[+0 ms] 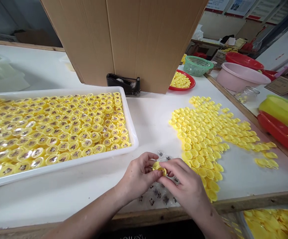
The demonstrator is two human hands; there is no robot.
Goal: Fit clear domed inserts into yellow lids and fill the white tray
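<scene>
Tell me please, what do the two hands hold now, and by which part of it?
The left hand and the right hand together hold a yellow plastic cap, pinching it by its rim. The fingers hide most of it.

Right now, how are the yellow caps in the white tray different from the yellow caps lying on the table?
The tray caps show a brown picture under a shiny top, but the table caps look plain yellow. The tray caps sit inside the white tray, but the table caps lie right on the table. Both kinds are round and yellow.
</scene>
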